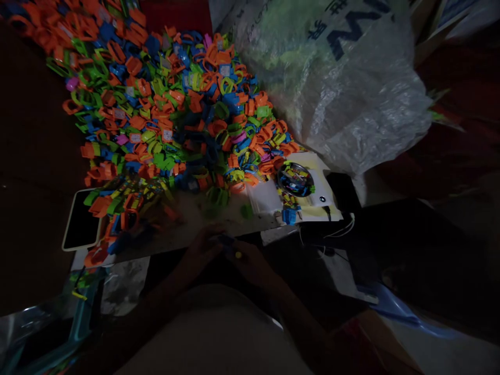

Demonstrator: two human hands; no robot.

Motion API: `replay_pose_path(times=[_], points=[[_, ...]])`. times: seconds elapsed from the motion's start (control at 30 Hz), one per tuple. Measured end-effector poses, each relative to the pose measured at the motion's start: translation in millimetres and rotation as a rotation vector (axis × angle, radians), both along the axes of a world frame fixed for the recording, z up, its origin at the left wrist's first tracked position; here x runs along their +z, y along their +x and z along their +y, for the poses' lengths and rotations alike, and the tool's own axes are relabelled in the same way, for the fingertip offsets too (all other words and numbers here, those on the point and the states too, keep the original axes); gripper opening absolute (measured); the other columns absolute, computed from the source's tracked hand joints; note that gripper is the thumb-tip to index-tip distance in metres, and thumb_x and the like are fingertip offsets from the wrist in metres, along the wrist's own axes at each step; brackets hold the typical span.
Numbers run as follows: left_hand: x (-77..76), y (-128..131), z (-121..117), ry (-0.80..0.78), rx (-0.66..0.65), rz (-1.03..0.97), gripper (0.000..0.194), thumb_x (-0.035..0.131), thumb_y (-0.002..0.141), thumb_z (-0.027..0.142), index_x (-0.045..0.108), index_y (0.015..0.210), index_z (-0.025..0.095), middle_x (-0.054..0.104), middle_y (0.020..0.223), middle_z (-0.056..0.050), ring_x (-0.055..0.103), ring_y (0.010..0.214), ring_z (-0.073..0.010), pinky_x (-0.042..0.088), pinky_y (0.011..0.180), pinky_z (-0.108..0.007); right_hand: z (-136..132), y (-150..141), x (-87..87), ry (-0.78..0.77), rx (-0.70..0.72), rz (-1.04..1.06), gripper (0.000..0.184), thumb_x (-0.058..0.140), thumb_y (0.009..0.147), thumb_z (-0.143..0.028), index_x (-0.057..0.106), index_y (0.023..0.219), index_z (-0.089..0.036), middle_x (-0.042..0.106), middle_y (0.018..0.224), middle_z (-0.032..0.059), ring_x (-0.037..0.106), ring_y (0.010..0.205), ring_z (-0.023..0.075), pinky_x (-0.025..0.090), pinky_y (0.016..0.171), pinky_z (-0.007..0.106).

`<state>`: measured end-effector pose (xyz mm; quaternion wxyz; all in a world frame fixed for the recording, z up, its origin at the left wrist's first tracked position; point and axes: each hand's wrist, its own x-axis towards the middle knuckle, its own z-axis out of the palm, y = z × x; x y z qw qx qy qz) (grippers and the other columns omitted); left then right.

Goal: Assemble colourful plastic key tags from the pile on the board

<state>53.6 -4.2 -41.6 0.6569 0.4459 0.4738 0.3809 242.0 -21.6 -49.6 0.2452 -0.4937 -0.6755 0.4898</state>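
Observation:
Low in the middle of the view, at the table's near edge, my left hand (203, 246) and my right hand (252, 262) meet in deep shadow. Between their fingertips is a small dark blue plastic piece (223, 239), which both hands grip; its details are too dark to make out. A small round yellow spot (238, 255) shows at the right hand's fingers. Just beyond the hands, a green plastic piece (217, 196) lies at the front of a large heap of orange, green and blue plastic pieces (156, 104).
A phone (83, 220) lies left of the heap. At right, a round metal bowl (296, 179) holds small colourful parts, beside a white device (321, 187) with a cable. A big clear plastic bag (332, 88) fills the back right. A teal plastic frame (80, 317) stands lower left.

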Motion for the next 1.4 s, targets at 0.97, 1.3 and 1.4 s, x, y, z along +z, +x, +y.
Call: replay_pose_path(times=[0.97,1.3,1.4], points=[[57.6,-7.3,-3.1,0.482,0.034,0.728,0.04,0.08,0.069,0.038,0.068,0.104,0.023,0.071,0.093,-0.004,0.065,0.087,-0.0221,0.053,0.077,-0.033,-9.2,-13.1,59.1,0.248,-0.302,0.057,0.01,0.05,0.092,-0.024,0.055,0.101,-0.022,0.062,0.093,0.0045,0.06,0.084,0.0162,0.049,0.075,0.028],[57.3,-12.7,-2.4,0.536,-0.002,0.767,0.04,0.078,0.069,0.047,0.066,0.097,0.022,0.067,0.09,-0.004,0.062,0.085,-0.0208,0.05,0.073,-0.031,-8.0,-11.2,64.1,0.061,-0.228,0.09,0.006,0.048,0.094,-0.025,0.053,0.096,-0.022,0.061,0.09,0.0018,0.058,0.082,0.0137,0.046,0.07,0.024],[60.1,-14.6,-1.2,0.603,-0.012,0.769,0.037,0.079,0.068,0.048,0.065,0.09,0.021,0.066,0.084,-0.003,0.061,0.08,-0.019,0.048,0.07,-0.029,-8.4,-11.4,67.5,0.094,-0.175,0.073,0.006,0.045,0.095,-0.023,0.051,0.095,-0.021,0.058,0.09,0.0019,0.056,0.081,0.0136,0.044,0.072,0.025]])
